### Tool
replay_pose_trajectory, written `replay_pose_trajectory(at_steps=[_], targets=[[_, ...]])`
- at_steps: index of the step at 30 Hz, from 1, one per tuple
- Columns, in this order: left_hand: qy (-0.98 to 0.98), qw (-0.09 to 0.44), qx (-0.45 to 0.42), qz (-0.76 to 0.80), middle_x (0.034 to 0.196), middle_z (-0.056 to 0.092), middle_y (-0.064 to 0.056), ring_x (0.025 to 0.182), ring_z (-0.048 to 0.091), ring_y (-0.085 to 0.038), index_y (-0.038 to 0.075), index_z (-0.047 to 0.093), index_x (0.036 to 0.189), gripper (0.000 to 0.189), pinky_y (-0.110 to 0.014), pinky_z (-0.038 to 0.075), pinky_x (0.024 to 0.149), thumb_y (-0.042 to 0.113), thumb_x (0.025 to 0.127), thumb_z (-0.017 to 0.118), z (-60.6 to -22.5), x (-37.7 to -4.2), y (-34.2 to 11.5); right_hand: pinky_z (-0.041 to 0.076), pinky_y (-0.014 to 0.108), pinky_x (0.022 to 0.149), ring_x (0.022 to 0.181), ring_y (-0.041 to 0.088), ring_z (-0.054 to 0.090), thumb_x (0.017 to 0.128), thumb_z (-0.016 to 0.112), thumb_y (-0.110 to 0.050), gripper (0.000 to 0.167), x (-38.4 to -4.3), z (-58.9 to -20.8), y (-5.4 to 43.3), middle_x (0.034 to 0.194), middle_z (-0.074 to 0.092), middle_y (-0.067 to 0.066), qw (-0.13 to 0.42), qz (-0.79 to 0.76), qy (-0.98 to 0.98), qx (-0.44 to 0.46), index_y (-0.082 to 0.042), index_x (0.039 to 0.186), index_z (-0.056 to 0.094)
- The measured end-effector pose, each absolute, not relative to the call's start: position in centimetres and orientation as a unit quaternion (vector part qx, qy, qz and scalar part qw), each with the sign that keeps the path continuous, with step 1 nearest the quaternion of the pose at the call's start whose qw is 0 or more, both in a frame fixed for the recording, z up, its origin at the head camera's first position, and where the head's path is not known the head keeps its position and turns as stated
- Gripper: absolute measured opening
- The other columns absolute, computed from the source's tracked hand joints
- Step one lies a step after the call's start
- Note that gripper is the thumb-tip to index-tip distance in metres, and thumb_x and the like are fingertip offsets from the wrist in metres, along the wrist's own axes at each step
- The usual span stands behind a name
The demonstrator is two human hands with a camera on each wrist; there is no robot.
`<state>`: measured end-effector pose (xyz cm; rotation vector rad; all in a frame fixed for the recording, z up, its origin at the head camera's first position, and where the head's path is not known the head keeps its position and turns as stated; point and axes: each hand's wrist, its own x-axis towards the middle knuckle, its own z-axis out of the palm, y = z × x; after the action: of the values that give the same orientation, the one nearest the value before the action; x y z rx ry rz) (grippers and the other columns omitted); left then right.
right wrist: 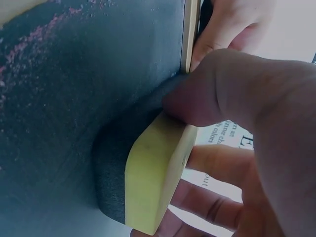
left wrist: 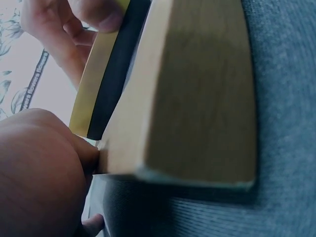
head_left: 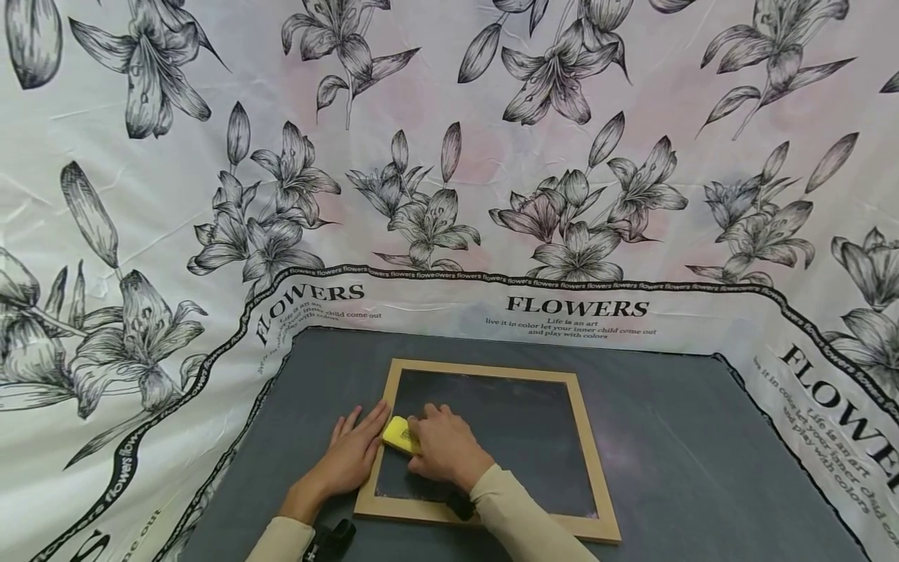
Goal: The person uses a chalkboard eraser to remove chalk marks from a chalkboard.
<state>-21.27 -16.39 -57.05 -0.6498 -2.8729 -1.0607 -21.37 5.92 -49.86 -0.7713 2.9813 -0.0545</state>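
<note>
A chalkboard (head_left: 520, 437) with a light wooden frame (head_left: 591, 460) lies on the grey table. My right hand (head_left: 449, 445) grips a yellow board eraser (head_left: 400, 435) near the board's left side. In the right wrist view, the eraser's black felt (right wrist: 111, 173) touches the dark surface, with thumb and fingers on opposite sides of its yellow body (right wrist: 153, 173). My left hand (head_left: 350, 455) rests against the left edge of the frame, fingers extended. The left wrist view has that frame edge (left wrist: 197, 98) close up beside the left hand (left wrist: 39, 168).
Pinkish chalk dust (right wrist: 37, 34) marks the board close to its frame. Grey cloth (head_left: 674, 453) covers the table around it. A white flower-printed sheet (head_left: 435, 94) hangs behind and at both sides. Dark wrist straps (head_left: 337, 538) sit at the sleeves.
</note>
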Motion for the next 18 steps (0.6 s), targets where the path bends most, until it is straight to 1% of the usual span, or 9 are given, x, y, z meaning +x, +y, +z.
replay_pose_trajectory(at_steps=[3, 5, 10, 15, 18], targets=[[-0.919, 0.002, -0.207, -0.337, 0.178, 0.035, -0.010, 0.162, 0.021, -0.060, 0.012, 0.041, 0.171, 0.057, -0.082, 0.006, 0.125, 0.016, 0.115, 0.051, -57.0, -21.2, -16.4, 0.059, 0.038, 0.082, 0.091, 0.019, 0.056, 0.091, 0.086, -0.049, 0.066, -21.3, -49.7, 6.1, 0.120, 0.070, 0.004, 0.037, -0.014, 0.965, -0.260, -0.024, 0.150, 0.070], [-0.918, 0.003, -0.208, -0.336, 0.178, 0.037, -0.012, 0.162, 0.021, -0.060, 0.010, 0.042, 0.170, 0.057, -0.082, 0.006, 0.125, 0.013, 0.114, 0.052, -56.8, -21.1, -16.3, 0.060, 0.038, 0.084, 0.091, 0.019, 0.056, 0.091, 0.086, -0.049, 0.065, -21.1, -49.6, 6.2, 0.120, 0.070, 0.004, 0.044, -0.015, 0.962, -0.268, -0.027, 0.150, 0.070], [-0.924, 0.004, -0.207, -0.321, 0.176, 0.039, -0.018, 0.160, 0.023, -0.062, 0.004, 0.044, 0.168, 0.055, -0.084, 0.009, 0.123, 0.009, 0.114, 0.052, -55.8, -20.7, -16.0, 0.059, 0.036, 0.082, 0.092, 0.017, 0.056, 0.091, 0.088, -0.048, 0.064, -20.3, -49.2, 6.5, 0.121, 0.070, 0.002, 0.053, -0.025, 0.955, -0.290, -0.030, 0.150, 0.070], [-0.934, -0.015, -0.196, -0.300, 0.178, 0.036, -0.014, 0.164, 0.021, -0.057, 0.005, 0.041, 0.170, 0.056, -0.081, 0.009, 0.127, 0.009, 0.115, 0.051, -55.1, -20.5, -15.8, 0.058, 0.035, 0.082, 0.091, 0.015, 0.056, 0.089, 0.090, -0.048, 0.064, -19.6, -49.1, 6.7, 0.117, 0.069, -0.001, 0.049, -0.022, 0.950, -0.309, -0.033, 0.149, 0.071], [-0.929, -0.001, -0.201, -0.310, 0.177, 0.037, -0.016, 0.162, 0.023, -0.059, 0.005, 0.042, 0.169, 0.055, -0.083, 0.010, 0.125, 0.010, 0.115, 0.051, -55.6, -20.6, -15.9, 0.058, 0.034, 0.080, 0.088, 0.014, 0.054, 0.088, 0.090, -0.048, 0.064, -19.3, -49.2, 6.7, 0.114, 0.069, -0.002, 0.052, -0.022, 0.948, -0.314, -0.034, 0.148, 0.071]])
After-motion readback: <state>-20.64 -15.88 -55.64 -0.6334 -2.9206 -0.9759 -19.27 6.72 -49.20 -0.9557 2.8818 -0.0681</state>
